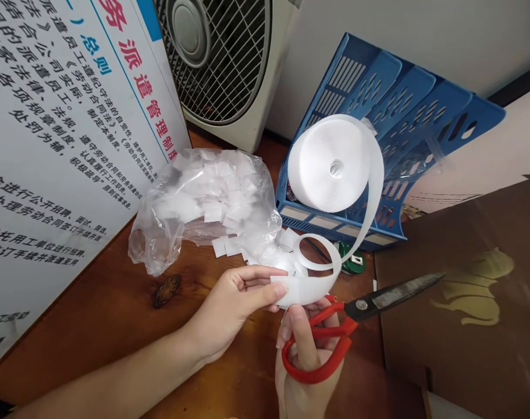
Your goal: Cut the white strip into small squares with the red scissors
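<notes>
A white tape roll (330, 166) leans on the blue file rack (422, 116). In front of the rack, its loose strip (308, 285) is pinched by the left hand (234, 302); below the strip, the right hand (303, 361) grips red-handled scissors (356, 317), blades closed.

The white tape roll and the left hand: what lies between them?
In the head view, the unwound white strip curls from the tape roll to the left hand, over small cut white pieces.
</notes>
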Action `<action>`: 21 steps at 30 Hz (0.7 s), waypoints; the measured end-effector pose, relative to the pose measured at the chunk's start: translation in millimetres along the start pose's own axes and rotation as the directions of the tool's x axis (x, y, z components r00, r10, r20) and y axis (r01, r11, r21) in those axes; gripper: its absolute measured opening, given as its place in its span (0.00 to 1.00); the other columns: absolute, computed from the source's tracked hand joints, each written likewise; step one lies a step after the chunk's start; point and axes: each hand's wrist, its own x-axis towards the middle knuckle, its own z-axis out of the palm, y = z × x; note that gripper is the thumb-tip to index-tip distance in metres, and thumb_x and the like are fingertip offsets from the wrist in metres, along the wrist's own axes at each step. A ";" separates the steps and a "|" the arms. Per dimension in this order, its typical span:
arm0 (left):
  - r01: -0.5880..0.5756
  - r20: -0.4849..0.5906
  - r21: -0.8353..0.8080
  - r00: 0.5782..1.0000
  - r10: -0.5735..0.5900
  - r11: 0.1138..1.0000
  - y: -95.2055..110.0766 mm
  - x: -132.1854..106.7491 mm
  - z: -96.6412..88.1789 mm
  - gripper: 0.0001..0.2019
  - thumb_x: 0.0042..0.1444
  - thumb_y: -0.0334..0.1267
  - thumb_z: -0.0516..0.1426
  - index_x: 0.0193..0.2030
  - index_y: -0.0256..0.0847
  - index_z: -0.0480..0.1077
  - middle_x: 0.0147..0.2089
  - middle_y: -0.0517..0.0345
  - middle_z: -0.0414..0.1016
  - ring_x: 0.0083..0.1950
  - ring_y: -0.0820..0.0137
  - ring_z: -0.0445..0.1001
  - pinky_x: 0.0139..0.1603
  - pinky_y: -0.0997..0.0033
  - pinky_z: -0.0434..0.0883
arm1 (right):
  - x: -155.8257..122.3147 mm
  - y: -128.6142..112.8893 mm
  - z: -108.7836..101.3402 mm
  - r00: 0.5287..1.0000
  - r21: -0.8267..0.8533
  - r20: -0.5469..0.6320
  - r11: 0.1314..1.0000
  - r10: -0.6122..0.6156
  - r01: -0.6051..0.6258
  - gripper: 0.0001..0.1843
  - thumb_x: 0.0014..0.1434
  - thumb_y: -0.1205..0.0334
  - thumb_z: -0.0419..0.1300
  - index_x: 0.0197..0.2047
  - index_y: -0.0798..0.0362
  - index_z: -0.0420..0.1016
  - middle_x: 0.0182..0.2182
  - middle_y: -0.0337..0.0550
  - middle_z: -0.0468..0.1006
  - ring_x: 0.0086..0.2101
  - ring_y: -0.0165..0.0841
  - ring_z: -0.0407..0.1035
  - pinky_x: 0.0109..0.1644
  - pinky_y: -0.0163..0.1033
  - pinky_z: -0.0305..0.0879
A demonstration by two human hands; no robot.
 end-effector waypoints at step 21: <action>-0.124 -0.105 0.356 0.980 0.171 0.926 10.9 5.0 -6.0 0.12 0.56 0.43 0.70 0.43 0.38 0.83 0.33 0.56 0.82 0.28 0.75 0.74 0.29 0.80 0.74 | -14.5 -5.8 -41.6 0.951 -0.150 -0.239 0.961 0.194 -0.234 0.25 0.49 0.49 0.78 0.41 0.53 0.74 0.22 0.31 0.73 0.15 0.22 0.60 0.17 0.28 0.55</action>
